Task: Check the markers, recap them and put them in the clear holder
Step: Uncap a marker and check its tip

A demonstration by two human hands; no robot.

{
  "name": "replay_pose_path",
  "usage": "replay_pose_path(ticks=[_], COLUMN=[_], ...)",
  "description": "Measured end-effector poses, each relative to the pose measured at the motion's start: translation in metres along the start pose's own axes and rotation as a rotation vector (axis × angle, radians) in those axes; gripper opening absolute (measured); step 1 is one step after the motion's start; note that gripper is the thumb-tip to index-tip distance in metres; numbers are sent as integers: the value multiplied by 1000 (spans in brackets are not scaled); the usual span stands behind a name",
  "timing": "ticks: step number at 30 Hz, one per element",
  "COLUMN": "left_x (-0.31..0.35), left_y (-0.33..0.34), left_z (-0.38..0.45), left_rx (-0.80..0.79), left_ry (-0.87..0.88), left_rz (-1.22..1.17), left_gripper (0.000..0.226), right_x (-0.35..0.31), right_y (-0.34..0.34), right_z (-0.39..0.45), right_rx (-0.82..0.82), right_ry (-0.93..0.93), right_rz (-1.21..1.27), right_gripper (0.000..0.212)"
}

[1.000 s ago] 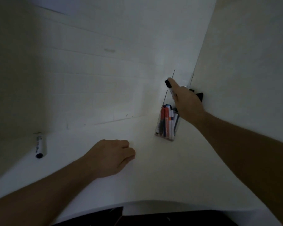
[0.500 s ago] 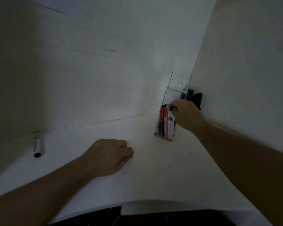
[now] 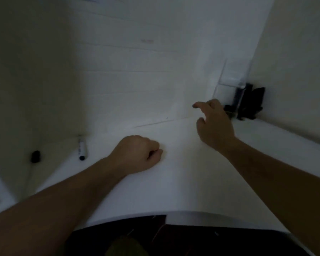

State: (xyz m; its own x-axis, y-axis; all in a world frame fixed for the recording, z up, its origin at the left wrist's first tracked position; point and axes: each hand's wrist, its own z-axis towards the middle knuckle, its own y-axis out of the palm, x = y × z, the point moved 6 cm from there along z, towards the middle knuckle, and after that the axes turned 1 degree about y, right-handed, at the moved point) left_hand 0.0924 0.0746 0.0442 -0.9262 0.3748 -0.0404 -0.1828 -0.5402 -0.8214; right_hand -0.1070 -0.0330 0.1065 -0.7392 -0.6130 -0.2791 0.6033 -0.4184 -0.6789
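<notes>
Nothing is in either hand as far as I can see: the left hand is curled into a loose fist resting on the white table around the middle, thumb tucked against the fingers, holding nothing. Right hand is up off the surface toward the far right corner, fingers spread and relaxed with the index poking out to the left, not wrapped round anything.

Clear holder stands in that far right corner, right where the two walls meet, just behind the right hand. Only its upper part shows (the hand blocks the lower half), and one dark marker can be made out standing upright inside it along the right side. Whatever else is in there is hidden or too blurry to say. Some black bracket-looking thing sits against the wall right beside the holder.

Over by the far left edge of the table there's a loose marker with a white barrel lying flat, dark end pointing toward the near side. Further left, off past the table edge on the darker surface, a small black cap sits by itself, well apart from the marker. Lighting is really dim so colours are hard to call
</notes>
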Motion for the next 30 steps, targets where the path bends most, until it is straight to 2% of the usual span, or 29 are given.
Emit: replay_pose_path(ticks=[4, 7, 10, 14, 18, 21, 23, 25, 27, 30], left_x=[-50, -91, -125, -140, -148, -146, -142, -139, -139, -140], left_y=[-55, -108, -137, -133, -114, -96, -87, -82, -81, -80], left_z=[0, -8, -24, -52, -88, -105, -111, -114, -114, -116], left_rx=[24, 32, -106, -386, -634, -777, -817, -829, -834, -849], left_ry=[-245, -458, -689, -754, -889, -852, -832, -812, -773, -747], left_rz=[7, 89, 222, 367, 373, 442, 465, 489, 525, 555], left_gripper=[41, 40, 28, 19, 23, 33, 32, 33, 34, 31], right_x=[-64, -127, -203, -254, -251, -230, -202, -165, -129, -91], right_y=[59, 104, 136, 165, 171, 157, 149, 145, 142, 129], right_z=[-17, -27, -40, -57, -66, -60, -50, -39, -32, -31], right_rx=[-182, -385, -626, -770, -735, -599, -523, -534, -527, -430], right_ry=[-127, -225, -343, -402, -462, -452, -380, -283, -252, -194], right_rz=[263, 385, 443, 283, 130, 108, 112, 103, 68, 108], right_gripper=[44, 35, 41, 63, 50, 37, 31, 26, 22, 10])
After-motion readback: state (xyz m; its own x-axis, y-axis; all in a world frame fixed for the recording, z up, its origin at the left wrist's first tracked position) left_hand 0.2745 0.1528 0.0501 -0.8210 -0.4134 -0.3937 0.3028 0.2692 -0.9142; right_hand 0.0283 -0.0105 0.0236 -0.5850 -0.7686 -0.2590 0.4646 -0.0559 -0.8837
